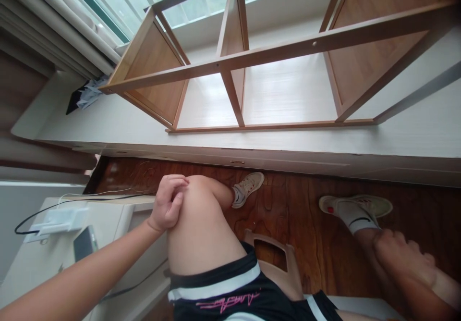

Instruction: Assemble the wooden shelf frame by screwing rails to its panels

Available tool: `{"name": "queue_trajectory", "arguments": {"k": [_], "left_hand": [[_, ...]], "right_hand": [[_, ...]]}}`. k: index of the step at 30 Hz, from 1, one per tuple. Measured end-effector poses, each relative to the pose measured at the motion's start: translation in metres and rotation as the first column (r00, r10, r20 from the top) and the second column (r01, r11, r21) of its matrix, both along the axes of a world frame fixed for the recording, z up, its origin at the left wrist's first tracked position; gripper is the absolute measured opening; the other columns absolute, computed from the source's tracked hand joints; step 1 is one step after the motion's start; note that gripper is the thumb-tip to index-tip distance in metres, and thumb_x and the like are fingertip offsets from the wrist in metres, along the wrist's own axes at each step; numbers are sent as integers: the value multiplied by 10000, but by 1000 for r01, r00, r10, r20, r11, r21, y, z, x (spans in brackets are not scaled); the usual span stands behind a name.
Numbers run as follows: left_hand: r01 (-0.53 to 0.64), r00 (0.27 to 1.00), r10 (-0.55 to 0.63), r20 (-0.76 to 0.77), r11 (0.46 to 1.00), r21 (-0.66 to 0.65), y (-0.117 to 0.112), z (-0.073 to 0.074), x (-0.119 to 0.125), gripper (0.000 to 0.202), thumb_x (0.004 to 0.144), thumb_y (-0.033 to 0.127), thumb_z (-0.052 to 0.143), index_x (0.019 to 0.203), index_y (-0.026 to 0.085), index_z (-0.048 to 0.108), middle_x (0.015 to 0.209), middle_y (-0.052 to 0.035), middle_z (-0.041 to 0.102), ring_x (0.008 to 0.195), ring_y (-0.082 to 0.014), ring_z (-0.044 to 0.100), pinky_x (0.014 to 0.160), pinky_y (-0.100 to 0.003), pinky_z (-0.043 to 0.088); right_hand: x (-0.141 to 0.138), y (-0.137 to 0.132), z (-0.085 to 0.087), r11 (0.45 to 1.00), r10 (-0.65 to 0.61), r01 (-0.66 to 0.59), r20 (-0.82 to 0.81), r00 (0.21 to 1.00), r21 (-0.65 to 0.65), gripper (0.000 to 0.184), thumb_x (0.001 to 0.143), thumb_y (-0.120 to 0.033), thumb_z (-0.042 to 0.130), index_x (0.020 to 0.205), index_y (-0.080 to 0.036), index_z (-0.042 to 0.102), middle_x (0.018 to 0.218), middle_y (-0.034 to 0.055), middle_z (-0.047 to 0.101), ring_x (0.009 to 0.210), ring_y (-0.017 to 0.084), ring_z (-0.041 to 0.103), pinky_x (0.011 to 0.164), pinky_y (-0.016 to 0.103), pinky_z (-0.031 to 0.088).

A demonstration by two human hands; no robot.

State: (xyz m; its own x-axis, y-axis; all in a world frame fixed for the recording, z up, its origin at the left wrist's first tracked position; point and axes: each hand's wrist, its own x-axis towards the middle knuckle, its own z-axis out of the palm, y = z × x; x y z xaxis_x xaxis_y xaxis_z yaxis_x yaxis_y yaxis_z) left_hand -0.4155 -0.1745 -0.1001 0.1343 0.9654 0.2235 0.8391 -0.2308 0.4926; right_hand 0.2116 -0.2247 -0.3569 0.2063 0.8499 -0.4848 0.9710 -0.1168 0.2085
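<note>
My left hand (pixel 170 202) rests on my bent left knee, its fingers loosely curled and its thumb apart from them. It holds nothing. On the right, my right hand (pixel 406 261) lies by my lower right leg, its back towards me. That hand is soft in focus, and its fingertips are hidden. In front of me a wooden frame (pixel 266 57) with upright panels lies across a white ledge (pixel 144 129). Both my hands are apart from it.
On the left, a white table (pixel 111 220) carries a phone (pixel 85 243), a white power strip (pixel 59 219) and cables. A curtain (pixel 54 18) hangs at the far left. Grey-white crumpled material (pixel 90 92) lies on the ledge. A plastic stool (pixel 293 268) stands on the wood floor (pixel 288 201).
</note>
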Motion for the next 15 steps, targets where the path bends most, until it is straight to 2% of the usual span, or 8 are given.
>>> {"name": "queue_trajectory", "arguments": {"k": [3,5,8,11,12,13,14,15], "left_hand": [[92,991,-94,-98,995,-25,-5,3,-7,303,854,215,420,1040,228,659,1140,-82,591,1080,-259,517,975,-465,407],[104,987,-107,-118,994,-29,-9,3,-11,328,852,225,415,1041,237,683,1152,-81,588,1089,-266,507,979,-469,399],[83,989,-86,-117,996,-23,-13,1,-15,317,846,250,420,1008,229,692,1134,-90,586,1085,-271,498,970,-467,405],[80,993,-77,-85,996,25,-13,-1,-13,249,834,245,443,931,211,670,1088,-95,585,1048,-263,503,945,-458,415],[86,994,-83,-71,995,49,-12,-1,-11,218,830,237,452,901,206,656,1069,-95,585,1029,-258,506,932,-454,417],[96,994,-91,-63,993,65,-11,0,-8,191,825,227,459,875,203,642,1050,-93,586,1011,-254,509,919,-450,419],[106,993,-102,-60,992,72,-10,1,-6,170,822,218,464,857,201,630,1035,-91,587,997,-251,512,908,-446,419],[117,992,-113,-62,991,70,-9,3,-3,158,820,212,467,848,201,621,1023,-90,589,988,-250,513,898,-442,420]], "right_hand": [[-1,-2,-1,999,27,-27,13,1000,18,504,917,-191,164,993,-134,659,1081,248,571,987,384,580,715,488,357],[-4,-3,4,999,45,-45,6,999,16,501,927,-204,161,981,-140,655,1082,242,574,987,384,581,728,496,359],[-15,0,22,998,62,-61,-17,998,21,510,953,-267,157,990,-138,648,1087,235,581,1002,377,573,760,505,360],[-41,4,42,998,37,-33,-53,998,61,569,962,-328,120,1018,-109,643,1083,247,586,1038,392,558,796,516,359],[-54,4,46,998,-17,22,-79,997,67,599,961,-343,101,1021,-102,645,1078,255,591,1050,402,556,807,518,362],[-69,3,47,991,-124,129,-141,982,25,617,957,-354,96,1027,-96,651,1081,267,594,1042,402,568,805,511,378],[-84,1,47,961,-276,275,-207,939,-32,618,953,-377,117,1041,-93,658,1089,277,596,1023,393,588,800,497,399],[-99,-3,44,935,-355,349,-207,912,-68,622,945,-389,129,1038,-96,670,1009,278,621,923,386,629,734,488,427]]}}
